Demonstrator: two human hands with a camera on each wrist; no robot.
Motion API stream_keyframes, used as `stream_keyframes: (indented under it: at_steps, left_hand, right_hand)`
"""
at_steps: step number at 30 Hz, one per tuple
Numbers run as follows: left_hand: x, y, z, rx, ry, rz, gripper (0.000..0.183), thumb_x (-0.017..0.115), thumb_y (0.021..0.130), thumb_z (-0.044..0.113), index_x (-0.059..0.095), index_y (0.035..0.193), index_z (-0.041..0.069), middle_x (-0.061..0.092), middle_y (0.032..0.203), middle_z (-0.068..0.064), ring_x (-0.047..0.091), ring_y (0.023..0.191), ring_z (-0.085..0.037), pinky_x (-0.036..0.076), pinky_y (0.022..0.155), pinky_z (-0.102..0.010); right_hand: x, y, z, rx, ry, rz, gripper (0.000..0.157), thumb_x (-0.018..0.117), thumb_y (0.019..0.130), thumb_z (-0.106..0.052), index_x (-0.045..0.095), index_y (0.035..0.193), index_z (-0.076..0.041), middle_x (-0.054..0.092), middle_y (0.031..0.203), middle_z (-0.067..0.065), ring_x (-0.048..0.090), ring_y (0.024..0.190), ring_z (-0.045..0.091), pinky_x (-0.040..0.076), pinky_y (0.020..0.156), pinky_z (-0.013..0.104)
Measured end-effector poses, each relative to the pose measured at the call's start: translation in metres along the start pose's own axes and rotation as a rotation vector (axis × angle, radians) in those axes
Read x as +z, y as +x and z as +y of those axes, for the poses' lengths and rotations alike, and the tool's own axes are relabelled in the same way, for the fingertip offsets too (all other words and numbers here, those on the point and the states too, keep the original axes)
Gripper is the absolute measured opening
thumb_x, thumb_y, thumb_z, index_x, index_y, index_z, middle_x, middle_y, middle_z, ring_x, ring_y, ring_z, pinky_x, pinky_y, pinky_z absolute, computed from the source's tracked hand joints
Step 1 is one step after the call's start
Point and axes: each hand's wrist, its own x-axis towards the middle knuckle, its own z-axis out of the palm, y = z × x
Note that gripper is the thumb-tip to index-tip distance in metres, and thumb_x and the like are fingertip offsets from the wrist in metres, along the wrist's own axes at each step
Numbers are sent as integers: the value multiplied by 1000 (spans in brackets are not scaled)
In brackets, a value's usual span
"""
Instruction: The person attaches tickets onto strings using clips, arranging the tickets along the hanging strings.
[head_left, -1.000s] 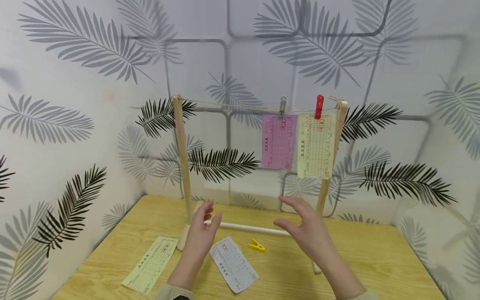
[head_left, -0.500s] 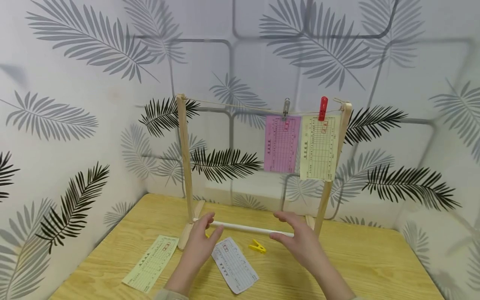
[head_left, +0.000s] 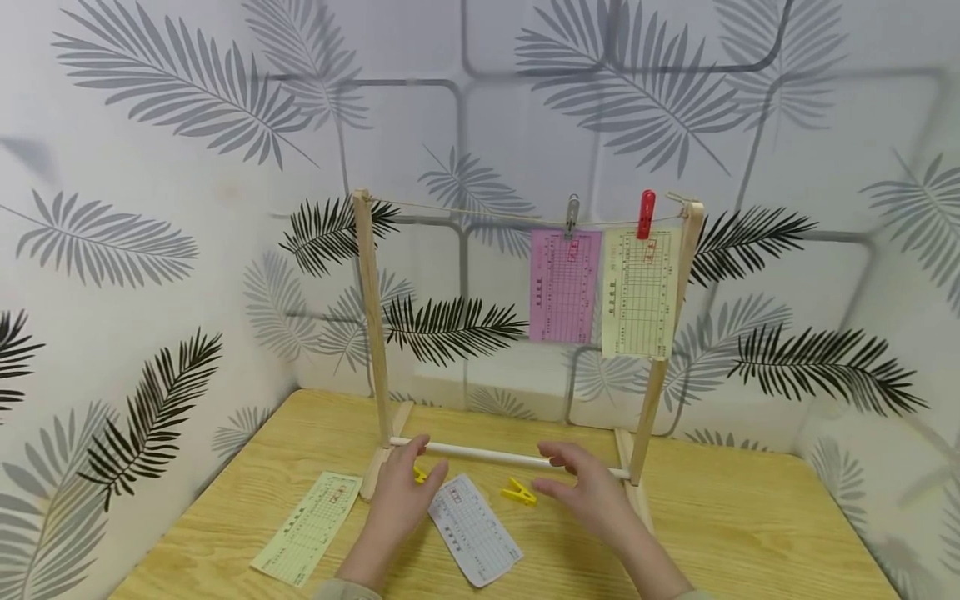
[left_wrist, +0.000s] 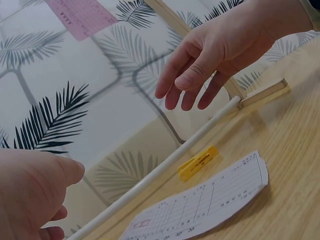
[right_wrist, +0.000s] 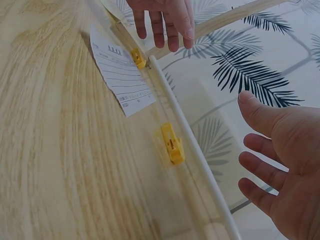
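Both hands hover over the table with fingers loosely bent and holding nothing. My left hand [head_left: 403,493] is close to the upper left corner of a white printed slip [head_left: 476,533]. Partly behind its fingers lies a yellow clothespin [head_left: 419,474], plainer in the right wrist view as a small yellow clothespin [right_wrist: 138,58] beside the slip. My right hand [head_left: 588,492] is just right of a second yellow clothespin [head_left: 519,492] lying on the wood. In the left wrist view that clothespin [left_wrist: 198,163] lies between the slip and a white rod [left_wrist: 150,177].
A wooden frame [head_left: 371,325] with a string [head_left: 465,212] stands behind the hands. A pink slip [head_left: 564,287] hangs from a grey clothespin [head_left: 572,217], a pale yellow slip [head_left: 637,300] from a red clothespin [head_left: 646,214]. Another yellow slip [head_left: 307,527] lies at left on the table [head_left: 750,533].
Both hands have come down lower toward the table, the right one also moving left, nearer the yellow clothespin. The clothespin behind the left hand has come into view. The slips have stayed put.
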Motion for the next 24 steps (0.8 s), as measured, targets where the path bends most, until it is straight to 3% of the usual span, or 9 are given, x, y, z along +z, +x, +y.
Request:
stream_keyframes:
  at_steps: [11, 24]
  left_hand:
    - [9, -2, -16, -24, 23, -16, 56, 78, 104, 21, 59, 149, -6, 66, 139, -27, 60, 132, -50, 47, 111, -66]
    - [14, -5, -27, -43, 98, -23, 58, 82, 102, 21, 61, 151, -1, 63, 148, -27, 56, 140, -48, 44, 116, -65]
  right_hand:
    - [8, -3, 16, 47, 36, -8, 47, 88, 97, -15, 73, 139, -5, 75, 133, 6, 70, 123, 31, 51, 112, 56]
    - [17, -5, 36, 76, 139, -84, 47, 85, 100, -18, 70, 141, -2, 73, 137, 15, 67, 129, 38, 53, 111, 55]
